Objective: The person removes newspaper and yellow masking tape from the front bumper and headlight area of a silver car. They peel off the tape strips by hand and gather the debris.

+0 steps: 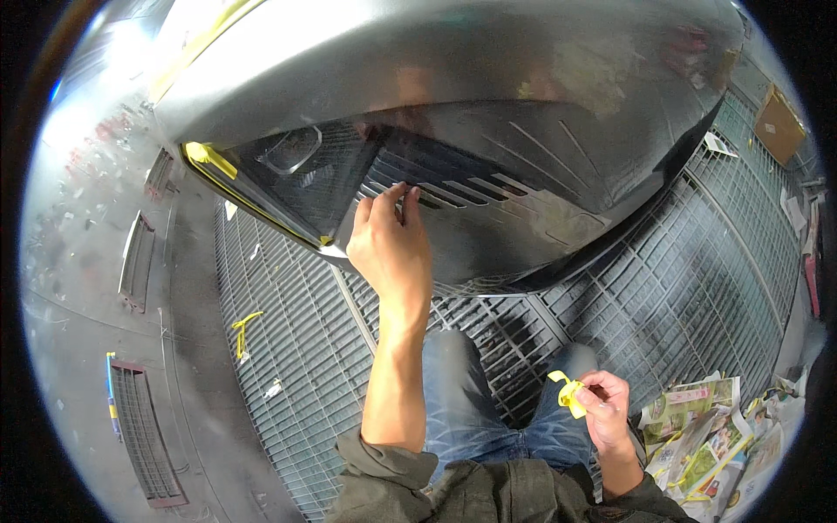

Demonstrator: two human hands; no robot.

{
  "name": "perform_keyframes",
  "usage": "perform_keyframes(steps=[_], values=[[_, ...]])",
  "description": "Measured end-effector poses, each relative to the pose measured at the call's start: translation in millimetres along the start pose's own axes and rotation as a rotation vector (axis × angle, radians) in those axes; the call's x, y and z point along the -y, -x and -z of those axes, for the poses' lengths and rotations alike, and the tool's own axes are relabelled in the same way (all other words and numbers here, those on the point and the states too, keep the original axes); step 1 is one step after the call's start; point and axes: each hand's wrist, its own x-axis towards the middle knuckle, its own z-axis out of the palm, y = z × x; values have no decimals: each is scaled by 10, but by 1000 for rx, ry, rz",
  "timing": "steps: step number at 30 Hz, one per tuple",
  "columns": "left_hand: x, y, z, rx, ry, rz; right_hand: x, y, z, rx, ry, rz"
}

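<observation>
A grey car body panel [488, 253] with a slotted grille [475, 192] fills the upper middle. My left hand [390, 240] reaches up to the grille, its bent fingertips pinched together at the slats. Whatever lies between those fingertips is hidden. Lower right, over my knee, my right hand [606, 405] closes on a crumpled piece of yellow masking tape [571, 397], one end sticking up. More yellow masking tape [209, 159] edges the dark lamp area [296, 166] left of the grille.
Metal floor grating [296, 349] spreads under the car and my legs. Loose yellow tape [245, 331] lies on it. Slatted panels [144, 436] stand along the left side. Crumpled newspaper [706, 436] heaps at lower right; a cardboard piece [779, 126] sits far right.
</observation>
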Motion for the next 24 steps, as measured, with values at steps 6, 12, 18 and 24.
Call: perform_keyframes(steps=[6, 12, 18, 24], values=[[-48, 1, -11, -7, -12, 7, 22, -73, 43, 6, 15, -14], [-43, -5, -33, 1, -38, -21, -10, -146, 95, 4, 18, -18], [-50, -11, -28, -13, -23, -31, -47, -164, 81, 1, -28, -18], [-87, -4, 6, 7, -37, -13, 6, -166, 73, 2, -7, -4]])
